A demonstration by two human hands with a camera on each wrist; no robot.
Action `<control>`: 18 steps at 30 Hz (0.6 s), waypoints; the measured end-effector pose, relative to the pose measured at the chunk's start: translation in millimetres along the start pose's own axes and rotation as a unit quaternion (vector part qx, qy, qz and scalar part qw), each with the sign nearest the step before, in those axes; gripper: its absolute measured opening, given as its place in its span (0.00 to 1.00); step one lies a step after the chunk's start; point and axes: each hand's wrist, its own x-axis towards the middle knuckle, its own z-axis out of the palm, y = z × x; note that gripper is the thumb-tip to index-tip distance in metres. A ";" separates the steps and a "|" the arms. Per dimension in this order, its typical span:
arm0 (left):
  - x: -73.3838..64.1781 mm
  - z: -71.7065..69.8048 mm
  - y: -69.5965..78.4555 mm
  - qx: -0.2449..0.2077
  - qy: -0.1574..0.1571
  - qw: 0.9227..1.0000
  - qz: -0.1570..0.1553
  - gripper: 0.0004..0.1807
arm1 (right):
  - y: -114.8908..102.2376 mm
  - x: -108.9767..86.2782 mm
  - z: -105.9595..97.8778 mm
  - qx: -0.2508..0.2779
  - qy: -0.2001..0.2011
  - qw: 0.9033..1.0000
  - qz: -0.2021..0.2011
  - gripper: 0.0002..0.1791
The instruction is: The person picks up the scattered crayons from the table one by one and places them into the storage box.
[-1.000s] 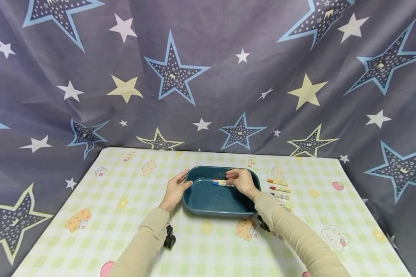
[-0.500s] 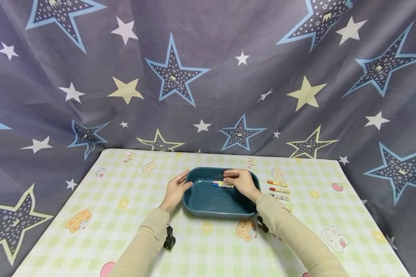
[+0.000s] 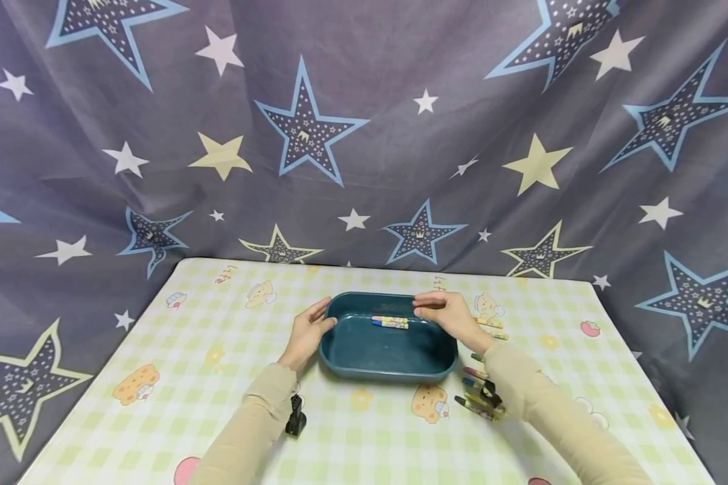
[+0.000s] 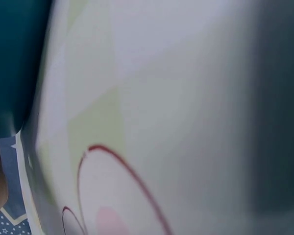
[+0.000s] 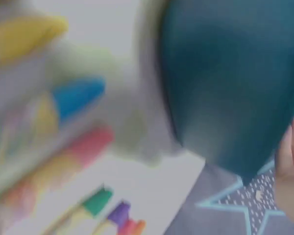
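Observation:
A dark teal plastic basin [image 3: 388, 372] sits on the table in the head view. My left hand [image 3: 305, 337] holds its left rim, with the thumb over the edge and the fingers outside. Inside, near the back wall, a blue-tipped crayon [image 3: 391, 324] lies beside another crayon in a yellow wrapper. Over the basin's back right corner is my right hand [image 3: 451, 315], its fingers extended and nothing visible between them. Several crayons lie on the table right of the basin, partly hidden by the right forearm; a blue crayon [image 5: 78, 98] and a red one [image 5: 90, 144] show in the right wrist view.
A checked, cartoon-printed cloth [image 3: 218, 377] covers the table. Behind it hangs a grey curtain [image 3: 370, 148] with stars. A small black device [image 3: 295, 416] is at the left wrist.
My right hand has moved right, away from the crayons in the basin, uncovering them. More crayons on the table show beneath the right wrist. The left hand has stayed at the rim.

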 end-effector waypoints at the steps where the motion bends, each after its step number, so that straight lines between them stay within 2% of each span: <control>1: 0.1 0.1 0.1 0.000 -0.001 1.000 0.001 0.28 | -1.9 -1.9 -5.4 -0.007 -0.005 1.000 0.004 0.20; 4: 0.4 -0.5 0.4 0.001 0.002 1.000 0.000 0.28 | -7.7 -7.8 -20.9 -0.028 -0.021 0.999 0.015 0.20; 8: 1.5 -2.0 0.5 0.002 0.007 1.000 -0.001 0.28 | -9.7 -13.9 -37.9 -0.051 -0.017 0.998 0.022 0.20; 12: 2.8 -1.7 0.2 0.000 0.001 1.000 0.001 0.28 | 0.8 -17.7 -53.5 -0.064 0.022 0.998 0.003 0.20; 18: 1.5 -0.7 -0.6 -0.004 -0.002 1.000 -0.006 0.28 | 23.6 -25.0 -77.2 -0.048 0.079 0.996 -0.015 0.19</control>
